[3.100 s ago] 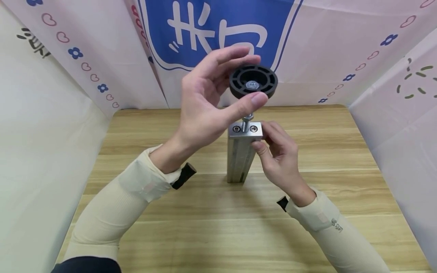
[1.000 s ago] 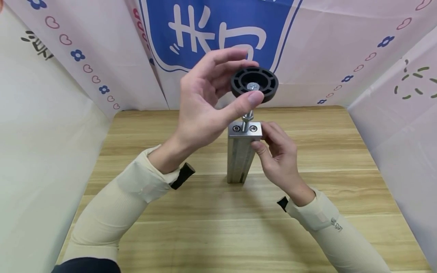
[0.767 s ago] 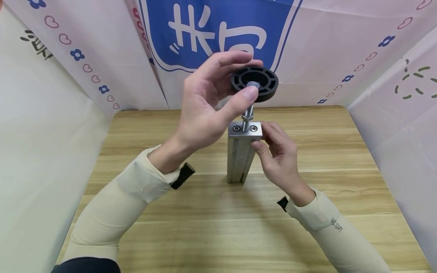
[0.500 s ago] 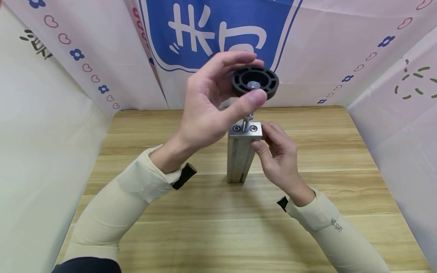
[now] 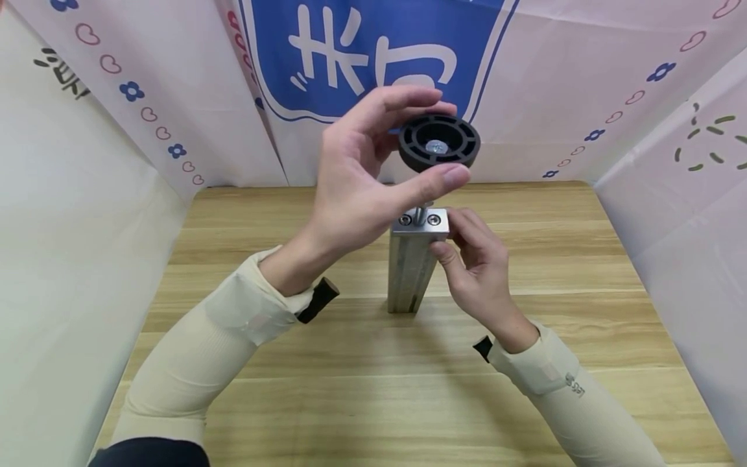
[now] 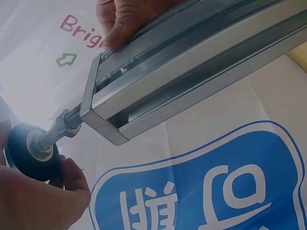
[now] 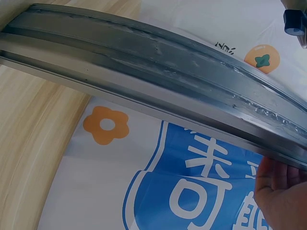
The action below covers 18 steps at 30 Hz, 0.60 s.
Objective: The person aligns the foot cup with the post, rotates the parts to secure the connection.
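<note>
A round black leveling foot point(image 5: 440, 143) tops an upright aluminum profile point(image 5: 411, 269). My left hand point(image 5: 362, 175) grips the foot's rim, thumb on the near side and fingers around the far side. In the left wrist view, the foot's threaded stud point(image 6: 53, 135) carries a hex nut point(image 6: 70, 122) close to the metal end plate point(image 6: 98, 108). Two socket screws flank the stud on that plate in the head view. My right hand point(image 5: 478, 266) holds the profile just below its top, thumb in front and fingers behind.
The profile stands on a wood-grain table point(image 5: 350, 402). Printed white cloth point(image 5: 554, 78) with a blue sign panel hangs behind, and pale cloth walls point(image 5: 70, 214) enclose both sides. Black wrist cameras point(image 5: 319, 299) stick out from the cuffs.
The left thumb has slid along the rim, first toward the left, then back to the right. The foot has shifted slightly right in view. The right hand and the profile stay in place.
</note>
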Tool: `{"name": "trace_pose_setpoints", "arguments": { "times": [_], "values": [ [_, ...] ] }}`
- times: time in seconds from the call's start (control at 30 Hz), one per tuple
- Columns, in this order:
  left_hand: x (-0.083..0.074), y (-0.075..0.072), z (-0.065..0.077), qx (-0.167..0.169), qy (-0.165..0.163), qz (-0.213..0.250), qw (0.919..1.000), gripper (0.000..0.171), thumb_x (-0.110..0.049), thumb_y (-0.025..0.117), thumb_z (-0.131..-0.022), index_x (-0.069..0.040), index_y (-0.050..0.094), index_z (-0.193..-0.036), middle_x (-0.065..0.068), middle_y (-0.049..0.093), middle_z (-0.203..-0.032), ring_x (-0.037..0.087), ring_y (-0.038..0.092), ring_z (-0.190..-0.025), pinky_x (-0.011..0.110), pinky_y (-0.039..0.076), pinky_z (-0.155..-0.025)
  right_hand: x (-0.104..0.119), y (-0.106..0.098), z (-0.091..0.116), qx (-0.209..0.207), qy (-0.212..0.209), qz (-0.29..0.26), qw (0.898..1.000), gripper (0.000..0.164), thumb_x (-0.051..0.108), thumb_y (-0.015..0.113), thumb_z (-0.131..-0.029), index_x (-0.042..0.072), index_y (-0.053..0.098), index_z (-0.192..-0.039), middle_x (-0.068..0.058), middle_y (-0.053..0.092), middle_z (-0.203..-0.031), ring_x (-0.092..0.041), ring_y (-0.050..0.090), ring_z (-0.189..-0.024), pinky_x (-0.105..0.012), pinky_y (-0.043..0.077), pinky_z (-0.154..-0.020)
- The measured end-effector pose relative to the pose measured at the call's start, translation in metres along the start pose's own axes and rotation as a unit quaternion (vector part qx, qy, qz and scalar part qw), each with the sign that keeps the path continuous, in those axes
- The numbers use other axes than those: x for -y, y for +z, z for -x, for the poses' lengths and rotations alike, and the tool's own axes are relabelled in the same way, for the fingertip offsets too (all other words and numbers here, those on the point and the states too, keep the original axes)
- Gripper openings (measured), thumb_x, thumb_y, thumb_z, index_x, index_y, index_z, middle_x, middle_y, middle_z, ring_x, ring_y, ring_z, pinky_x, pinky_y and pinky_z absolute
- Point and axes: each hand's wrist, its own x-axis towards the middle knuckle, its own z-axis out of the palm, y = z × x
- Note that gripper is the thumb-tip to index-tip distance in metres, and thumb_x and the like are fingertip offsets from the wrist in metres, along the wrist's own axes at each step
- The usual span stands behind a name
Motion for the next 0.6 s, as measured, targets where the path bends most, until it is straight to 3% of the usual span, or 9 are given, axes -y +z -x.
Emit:
{"name": "trace_pose_setpoints", "arguments": {
  "times": [0.37, 0.6],
  "values": [
    [0.0036, -0.0029, 0.0044, -0.015, -0.002, 0.014, 0.9998, 0.06, 0.009, 0.081, -0.078, 0.019, 0.054, -0.131, 0.031, 0.065, -0.127, 0.027, 0.069, -0.115, 0.046, 0.058, -0.103, 0.0004, -0.0006, 0.0, 0.007, -0.005, 0.007, 1.0, 0.057, 0.022, 0.07, -0.098, -0.023, 0.058, -0.13, 0.007, 0.065, -0.116, -0.008, 0.061, -0.1, -0.02, 0.055, -0.088],
    [0.0058, -0.0052, 0.0036, 0.007, 0.008, 0.028, 0.9996, 0.052, -0.004, 0.07, -0.086, 0.02, 0.053, -0.129, 0.035, 0.068, -0.126, 0.032, 0.071, -0.115, 0.048, 0.06, -0.099, 0.0006, -0.0005, 0.0001, -0.001, 0.0, 0.004, 1.0, 0.053, 0.021, 0.07, -0.099, -0.022, 0.06, -0.129, 0.003, 0.066, -0.114, -0.01, 0.063, -0.098, -0.021, 0.056, -0.088]
  ]
}}
